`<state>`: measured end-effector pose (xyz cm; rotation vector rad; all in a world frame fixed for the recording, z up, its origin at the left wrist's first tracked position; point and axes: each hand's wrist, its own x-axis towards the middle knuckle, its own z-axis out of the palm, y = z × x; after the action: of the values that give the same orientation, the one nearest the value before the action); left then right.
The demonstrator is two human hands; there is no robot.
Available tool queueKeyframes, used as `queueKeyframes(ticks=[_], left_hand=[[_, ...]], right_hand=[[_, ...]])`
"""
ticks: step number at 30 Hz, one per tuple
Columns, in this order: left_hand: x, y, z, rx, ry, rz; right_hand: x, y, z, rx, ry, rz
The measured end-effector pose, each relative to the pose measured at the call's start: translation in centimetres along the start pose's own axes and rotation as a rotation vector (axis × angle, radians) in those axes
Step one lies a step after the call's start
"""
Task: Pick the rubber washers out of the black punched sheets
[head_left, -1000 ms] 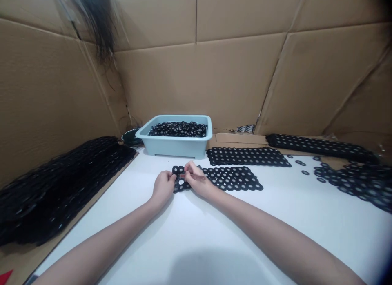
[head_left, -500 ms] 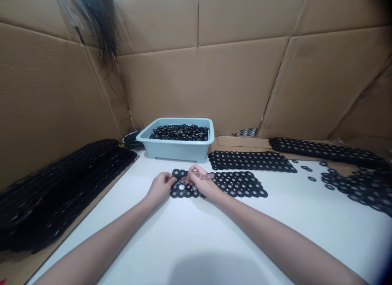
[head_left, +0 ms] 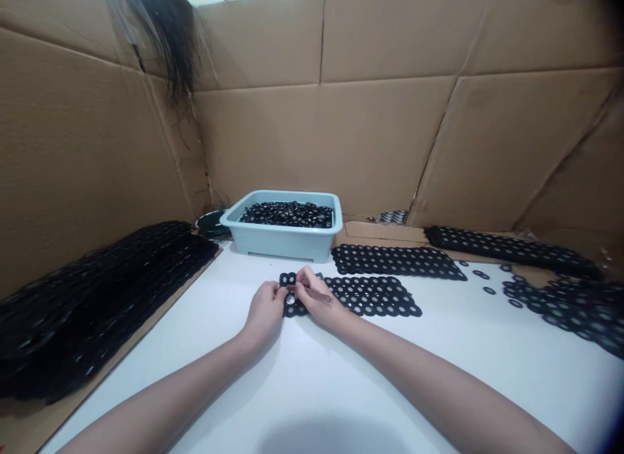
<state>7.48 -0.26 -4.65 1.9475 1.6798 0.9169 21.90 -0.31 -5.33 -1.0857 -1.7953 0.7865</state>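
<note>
A panel of joined black rings with pale centres (head_left: 375, 296) lies flat on the white table. My left hand (head_left: 266, 308) is closed at its left end, with thumb and forefinger pinching the edge of the panel. My right hand (head_left: 316, 299) rests over the panel, its fingers closed round a slim tool with a clear, pinkish handle (head_left: 322, 296). A reddish part of it shows between the two hands, close to the left fingertips. One bright white disc (head_left: 291, 298) sits in the panel just below the fingertips. The right hand hides part of the panel.
A light blue basin (head_left: 283, 242) full of loose black rings stands behind the hands. Other ring panels (head_left: 400, 261) lie at the back and right, near scattered rings (head_left: 489, 290). A black heap (head_left: 97, 291) lines the left side. Cardboard walls (head_left: 316, 135) enclose the table.
My left hand has shifted right and now covers more of the panel's left end. The right hand has turned slightly, and the tool's handle points lower. The view has moved a little.
</note>
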Motion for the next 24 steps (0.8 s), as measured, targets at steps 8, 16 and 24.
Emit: queueKeyframes(ticks=[8,16,24], left_hand=[[2.1,-1.1,-1.0,0.028,-0.034,0.149],[2.7,-1.9,-1.3,-0.054,-0.028,0.153],[3.2,-2.7,-1.1,-0.171,-0.078,0.090]], right_hand=[[0.2,-0.1,-0.1,0.069,-0.079,0.008],[0.9,-0.4,-0.1,0.356,0.034,0.190],[0.7,-0.6,-0.2,0.383,0.093,0.221]])
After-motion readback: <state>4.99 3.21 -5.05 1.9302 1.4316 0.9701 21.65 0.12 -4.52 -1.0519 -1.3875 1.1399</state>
